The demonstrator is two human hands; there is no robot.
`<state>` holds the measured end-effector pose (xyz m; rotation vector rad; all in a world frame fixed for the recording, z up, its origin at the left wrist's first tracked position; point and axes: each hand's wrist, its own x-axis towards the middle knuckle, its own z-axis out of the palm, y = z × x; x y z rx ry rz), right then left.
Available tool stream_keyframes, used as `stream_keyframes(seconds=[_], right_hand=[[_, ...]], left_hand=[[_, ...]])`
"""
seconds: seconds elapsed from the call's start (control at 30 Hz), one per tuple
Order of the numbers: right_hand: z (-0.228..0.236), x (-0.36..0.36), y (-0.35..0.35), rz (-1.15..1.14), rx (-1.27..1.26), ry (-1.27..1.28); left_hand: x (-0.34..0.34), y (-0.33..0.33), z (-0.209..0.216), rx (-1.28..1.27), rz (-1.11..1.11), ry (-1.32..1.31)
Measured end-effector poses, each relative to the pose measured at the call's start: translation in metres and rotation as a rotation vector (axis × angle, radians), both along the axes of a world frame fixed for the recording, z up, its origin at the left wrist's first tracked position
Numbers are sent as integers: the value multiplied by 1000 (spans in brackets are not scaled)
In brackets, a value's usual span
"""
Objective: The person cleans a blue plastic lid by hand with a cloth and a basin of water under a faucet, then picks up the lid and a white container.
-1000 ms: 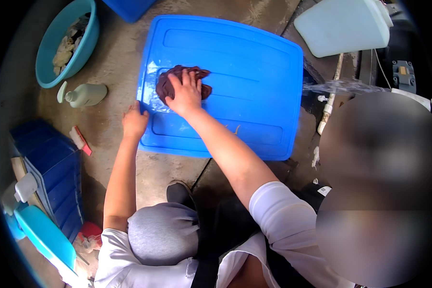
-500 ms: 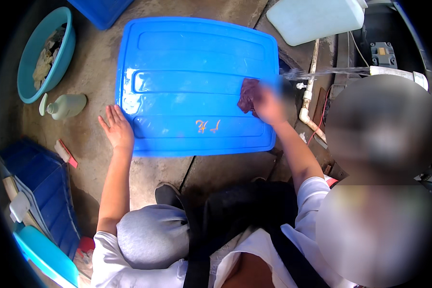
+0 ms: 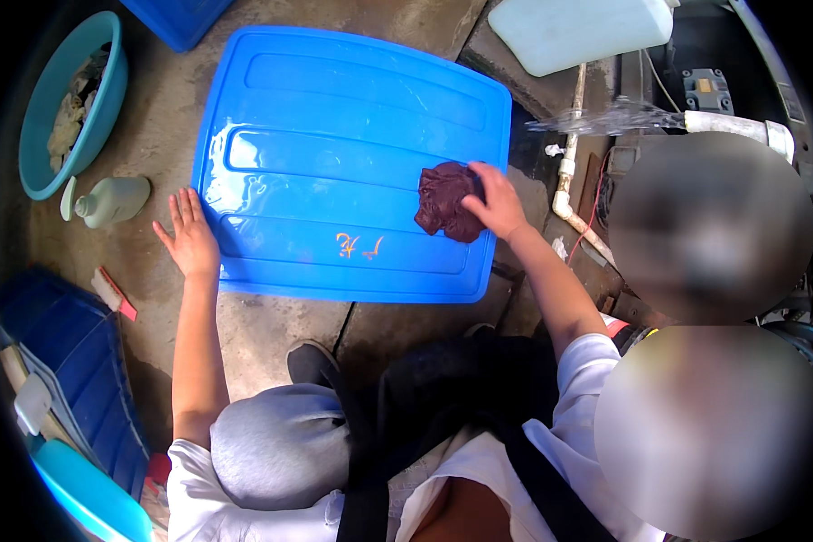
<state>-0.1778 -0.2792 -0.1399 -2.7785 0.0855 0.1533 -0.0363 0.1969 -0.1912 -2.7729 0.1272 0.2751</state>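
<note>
A large blue plastic lid [image 3: 334,194] with ribbed panels and orange markings lies in front of me, its surface wet and shiny. My left hand [image 3: 192,237] rests against its left edge, fingers stretched out and spread, holding nothing. On the lid's right part is a crumpled dark maroon cloth [image 3: 444,200]. My right hand [image 3: 501,206] has hold of the cloth's right side, thumb and forefinger showing on it; the other fingers are partly hidden.
At left are a teal basin [image 3: 32,149] with cloths, a pump bottle [image 3: 116,200] and a brush [image 3: 113,294]. Water pours from a white pipe [image 3: 727,126] at right, near a whitish jerrycan [image 3: 578,32]. A blurred person [image 3: 714,425] is close on my right.
My right hand and the cloth have moved left and slightly nearer on the lid, and the cloth is spread wider. The lid has turned a little; my left hand stays at its edge.
</note>
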Motion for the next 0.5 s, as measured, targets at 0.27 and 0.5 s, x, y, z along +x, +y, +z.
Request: stream_keyframes(seconds=[0.27,0.5], right_hand=[[-42,-15,-10,-248,-151,-67],[-49,-3,-20,77,-341,-32]], left_hand=[[1,8,-11,-40,-25,-35],[0,8,-19,-36,-25,-57]])
